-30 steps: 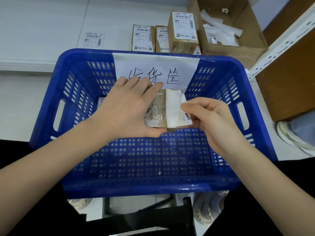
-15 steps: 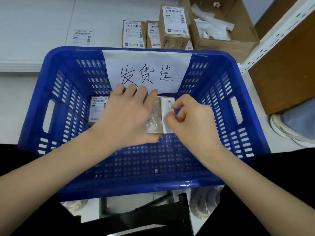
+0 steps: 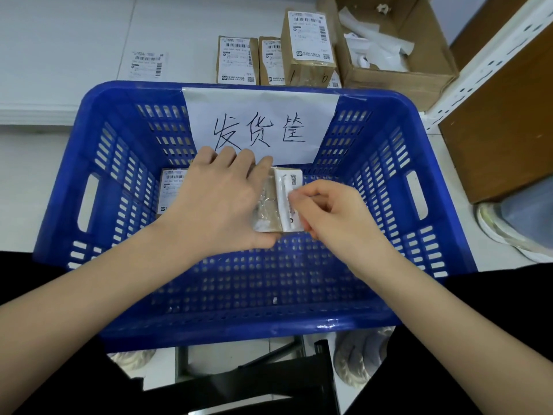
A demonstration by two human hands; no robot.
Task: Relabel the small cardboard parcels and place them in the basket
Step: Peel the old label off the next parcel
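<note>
Since a moment ago, the right hand has slid along the white label, its curled fingers now pinching the label's near edge on the small parcel. The left hand grips that parcel from above, held over the blue basket. Another labelled parcel lies inside, at the basket's left.

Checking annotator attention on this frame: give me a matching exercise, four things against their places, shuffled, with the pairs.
Things:
1. loose white shipping label sheet
2. open brown cardboard carton
3. small brown cardboard parcel gripped by left hand
4. handwritten white paper sign

Places:
A. on basket's far wall
B. flat on table, far left
C. over blue plastic basket
D. far right, holding paper scraps

Pairs: 1-B, 2-D, 3-C, 4-A
</note>
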